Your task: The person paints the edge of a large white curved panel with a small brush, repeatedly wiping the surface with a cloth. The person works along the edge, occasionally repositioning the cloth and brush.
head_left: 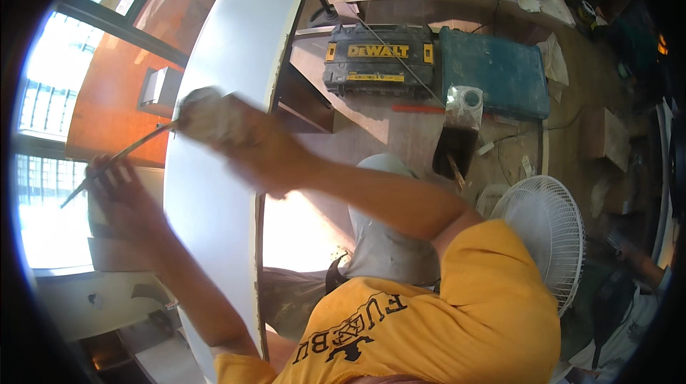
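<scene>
A long panel point(221, 191) is set between the two hands: the left hand point(118, 191) to its left, the right hand point(214, 119) over it. Two tool cases point(379, 58) are laid side by side on the floor point(400, 134), a fan point(547, 234) nearer.

The left hand point(118, 191) pinches a thin metal rod point(118, 159); the right hand point(214, 119), just beside it, grips the rod's other end over a white panel point(236, 41).

Both arms raised, left hand point(118, 187) and right hand point(214, 119) clenched.
</scene>
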The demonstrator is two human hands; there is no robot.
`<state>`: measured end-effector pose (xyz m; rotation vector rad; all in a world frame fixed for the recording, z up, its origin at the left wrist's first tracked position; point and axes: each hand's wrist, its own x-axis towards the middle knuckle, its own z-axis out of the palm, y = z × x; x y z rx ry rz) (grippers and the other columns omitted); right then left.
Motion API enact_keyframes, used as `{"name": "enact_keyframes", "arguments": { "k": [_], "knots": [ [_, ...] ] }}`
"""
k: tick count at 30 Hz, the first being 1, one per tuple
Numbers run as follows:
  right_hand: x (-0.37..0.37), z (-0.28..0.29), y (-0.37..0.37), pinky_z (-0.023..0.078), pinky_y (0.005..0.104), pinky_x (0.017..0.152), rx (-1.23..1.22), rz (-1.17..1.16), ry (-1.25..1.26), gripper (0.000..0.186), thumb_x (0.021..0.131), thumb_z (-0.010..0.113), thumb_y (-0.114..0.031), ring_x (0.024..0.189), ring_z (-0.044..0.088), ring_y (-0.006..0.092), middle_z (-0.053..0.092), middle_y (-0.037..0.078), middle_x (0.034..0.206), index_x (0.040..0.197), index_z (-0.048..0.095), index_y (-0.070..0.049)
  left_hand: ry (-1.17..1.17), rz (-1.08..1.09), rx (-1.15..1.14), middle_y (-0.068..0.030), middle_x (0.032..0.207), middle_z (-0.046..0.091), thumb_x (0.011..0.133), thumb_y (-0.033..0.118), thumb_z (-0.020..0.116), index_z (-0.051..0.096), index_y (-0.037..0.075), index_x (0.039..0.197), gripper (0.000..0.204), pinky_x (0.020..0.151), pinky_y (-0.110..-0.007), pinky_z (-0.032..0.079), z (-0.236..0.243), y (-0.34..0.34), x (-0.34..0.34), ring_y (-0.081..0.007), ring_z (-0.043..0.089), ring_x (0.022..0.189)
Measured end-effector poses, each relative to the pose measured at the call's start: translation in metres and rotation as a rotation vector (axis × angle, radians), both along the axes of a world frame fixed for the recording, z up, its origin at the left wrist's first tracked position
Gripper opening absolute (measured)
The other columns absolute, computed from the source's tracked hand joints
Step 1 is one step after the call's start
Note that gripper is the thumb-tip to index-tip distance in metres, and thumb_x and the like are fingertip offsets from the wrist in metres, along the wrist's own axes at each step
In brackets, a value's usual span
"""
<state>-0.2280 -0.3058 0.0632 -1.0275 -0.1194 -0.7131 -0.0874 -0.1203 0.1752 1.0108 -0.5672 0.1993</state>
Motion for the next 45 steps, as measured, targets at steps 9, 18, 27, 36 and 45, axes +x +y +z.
{"name": "enact_keyframes", "arguments": {
  "k": [9, 18, 27, 36, 45],
  "knots": [
    [0.081, -0.169, -0.146, 0.055, 0.0454, 0.09, -0.367, -0.621, 0.557, 0.058, 0.091, 0.072, -0.027, 0.097, 0.071, 0.0396, 0.073, 0.022, 0.104, 0.143, 0.055, -0.008, 0.125, -0.091, 0.155, -0.0024, 0.089, 0.06, 0.11, 0.023, 0.055, 0.06, 0.006, 0.121, 0.021, 0.075, -0.027, 0.054, -0.028, 0.068, -0.008, -0.014, 0.061, 0.083],
    [0.11, -0.174, -0.115, 0.052, 0.0455, 0.099, -0.622, -0.599, 0.617, 0.075, 0.091, 0.06, -0.005, 0.112, 0.061, 0.043, 0.057, 0.025, 0.124, 0.161, 0.037, -0.015, 0.182, 0.13, 0.26, -0.0004, 0.09, 0.058, 0.111, 0.03, 0.054, 0.06, 0.009, 0.122, 0.024, 0.073, -0.024, 0.052, -0.035, 0.138, -0.026, -0.0096, 0.06, 0.08],
    [0.062, -0.167, -0.108, 0.056, 0.0471, 0.095, -0.967, -0.512, 0.566, 0.079, 0.089, 0.061, -0.003, 0.111, 0.063, 0.04, 0.059, 0.018, 0.128, 0.162, 0.035, -0.016, 0.223, 0.134, 0.201, 0.0006, 0.091, 0.059, 0.111, 0.032, 0.054, 0.059, 0.009, 0.122, 0.026, 0.073, -0.023, 0.05, -0.043, 0.141, -0.034, -0.0086, 0.059, 0.08],
    [0.071, -0.159, -0.099, 0.053, 0.0485, 0.096, -0.812, -0.575, 0.546, 0.077, 0.095, 0.063, -0.01, 0.108, 0.061, 0.0448, 0.056, 0.026, 0.125, 0.163, 0.028, -0.011, 0.242, 0.247, 0.214, 0.0011, 0.09, 0.058, 0.111, 0.033, 0.053, 0.059, 0.01, 0.123, 0.027, 0.073, -0.023, 0.05, -0.038, 0.156, -0.061, -0.0082, 0.059, 0.079],
    [0.104, -0.166, -0.1, 0.053, 0.0487, 0.096, -0.798, -0.686, 0.525, 0.079, 0.091, 0.058, 0.0, 0.114, 0.06, 0.0486, 0.056, 0.031, 0.132, 0.162, 0.022, 0.0, 0.25, 0.264, 0.197, 0.0006, 0.09, 0.061, 0.11, 0.032, 0.055, 0.06, 0.009, 0.123, 0.027, 0.073, -0.022, 0.051, -0.042, 0.194, -0.075, -0.009, 0.06, 0.079]
  ]
}}
